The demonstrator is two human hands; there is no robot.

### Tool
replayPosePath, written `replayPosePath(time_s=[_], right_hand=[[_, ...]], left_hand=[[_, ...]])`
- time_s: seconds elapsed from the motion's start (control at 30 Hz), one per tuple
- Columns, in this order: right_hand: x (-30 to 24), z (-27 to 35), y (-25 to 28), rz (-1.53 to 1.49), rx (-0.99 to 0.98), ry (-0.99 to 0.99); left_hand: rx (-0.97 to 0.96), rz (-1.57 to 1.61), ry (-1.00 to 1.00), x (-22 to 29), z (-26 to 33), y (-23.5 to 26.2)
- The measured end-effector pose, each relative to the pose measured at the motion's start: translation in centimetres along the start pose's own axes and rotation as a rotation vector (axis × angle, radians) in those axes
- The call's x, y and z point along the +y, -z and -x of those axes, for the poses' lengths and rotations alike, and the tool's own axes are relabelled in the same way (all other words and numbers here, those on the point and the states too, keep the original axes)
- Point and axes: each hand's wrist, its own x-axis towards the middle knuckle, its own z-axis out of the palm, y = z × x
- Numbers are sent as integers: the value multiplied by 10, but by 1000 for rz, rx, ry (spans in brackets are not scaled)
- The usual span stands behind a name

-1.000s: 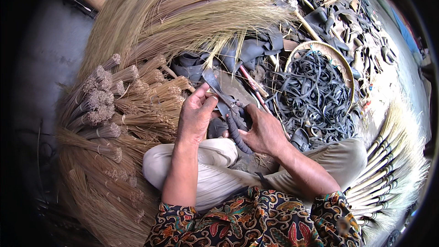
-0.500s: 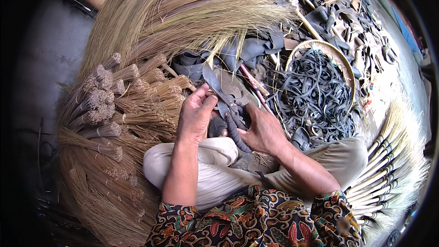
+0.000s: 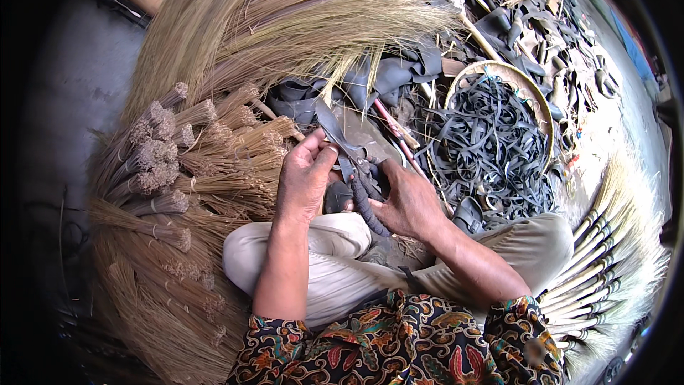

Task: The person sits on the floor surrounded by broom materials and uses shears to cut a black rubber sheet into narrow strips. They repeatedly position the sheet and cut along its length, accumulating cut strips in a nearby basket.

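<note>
My left hand [image 3: 305,180] pinches the upper end of a dark rubber strip [image 3: 333,130] between thumb and fingers. My right hand [image 3: 407,201] is closed around a short bundle wrapped in black rubber [image 3: 365,203], held over my lap between the two hands. The strip runs from my left fingers down to the wrapped bundle. What lies inside the wrapping is hidden by rubber and fingers. My legs in light trousers [image 3: 324,267] are crossed beneath.
Tied bundles of broom straw [image 3: 178,164] fan out at my left and long straw sheaves [image 3: 299,14] lie beyond. A round woven basket [image 3: 530,90] holds several black rubber strips. More rubber scraps [image 3: 563,50] cover the ground at right. Finished stick bundles [image 3: 605,257] lie by my right knee.
Both hands stayed over my lap; the fingers shifted slightly on the rubber strip and the wrapped bundle.
</note>
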Motion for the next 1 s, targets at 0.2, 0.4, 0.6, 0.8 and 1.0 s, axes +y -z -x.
replayPosePath(time_s=[0.2,0.4,0.6,0.8,1.0], right_hand=[[0,2,5,-55,-77,-69],[-1,2,-5,-27,-2,-12],[5,-3,-7,-33,33,10],[-2,-1,-3,-52,-50,-22],[-3,-5,-8,-47,10,-42]], left_hand=[[49,39,3,6,-2,0],[77,-24,-14,6,-3,3],[15,-67,-14,0,-1,1],[54,-23,-31,4,-5,6],[47,-112,1,-4,-1,3]])
